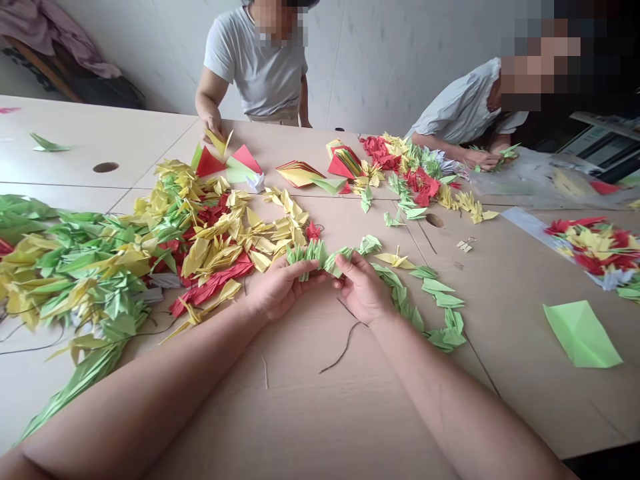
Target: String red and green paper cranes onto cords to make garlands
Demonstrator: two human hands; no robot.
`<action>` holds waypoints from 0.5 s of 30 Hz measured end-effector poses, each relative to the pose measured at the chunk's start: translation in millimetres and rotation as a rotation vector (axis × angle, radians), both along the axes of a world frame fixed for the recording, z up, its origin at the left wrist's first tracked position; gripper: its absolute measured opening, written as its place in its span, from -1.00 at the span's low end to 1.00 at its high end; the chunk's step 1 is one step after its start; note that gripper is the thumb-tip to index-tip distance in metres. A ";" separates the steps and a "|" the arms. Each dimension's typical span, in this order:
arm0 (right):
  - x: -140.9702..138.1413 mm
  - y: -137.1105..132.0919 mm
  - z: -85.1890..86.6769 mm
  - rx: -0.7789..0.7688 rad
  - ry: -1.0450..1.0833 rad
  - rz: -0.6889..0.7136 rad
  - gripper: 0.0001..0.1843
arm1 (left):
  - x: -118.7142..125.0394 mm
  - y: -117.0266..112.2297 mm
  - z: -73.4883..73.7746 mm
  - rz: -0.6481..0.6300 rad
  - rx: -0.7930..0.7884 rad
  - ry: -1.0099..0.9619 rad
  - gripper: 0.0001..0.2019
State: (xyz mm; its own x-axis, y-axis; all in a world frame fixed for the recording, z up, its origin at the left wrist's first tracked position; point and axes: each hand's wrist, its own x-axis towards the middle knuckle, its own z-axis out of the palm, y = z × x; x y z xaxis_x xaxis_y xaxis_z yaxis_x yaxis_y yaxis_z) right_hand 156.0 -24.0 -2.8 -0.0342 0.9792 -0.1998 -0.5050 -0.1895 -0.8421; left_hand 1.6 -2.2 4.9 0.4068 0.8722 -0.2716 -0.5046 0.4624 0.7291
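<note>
My left hand (280, 288) and my right hand (361, 288) both pinch a string of green folded paper cranes (320, 256) just above the table. The green string runs on from my right hand, curving down to the right (440, 313). A dark thread (345, 347) trails on the table below my hands. Left of my left hand lies a big heap of yellow, red and green paper cranes (200, 233).
Two other people sit across the wooden table (320, 413), folding paper near stacks of coloured sheets (300, 173) and more cranes (420, 177). A loose green sheet (583, 333) lies at right, a small binder clip (465, 245) near a cable hole (434, 220).
</note>
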 end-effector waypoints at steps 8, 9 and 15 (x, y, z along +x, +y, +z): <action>1.0 -0.5 -5.7 -0.025 -0.057 0.071 -0.55 | -1.6 1.1 0.5 -0.051 0.027 0.052 -0.79; 0.9 -0.5 -5.8 -0.028 -0.067 0.083 -0.54 | -1.6 1.4 0.2 -0.061 0.033 0.054 -0.78; -1.1 -2.0 -3.4 -0.005 -0.097 0.086 -0.66 | -1.7 1.5 -3.0 -0.111 0.087 0.046 -0.79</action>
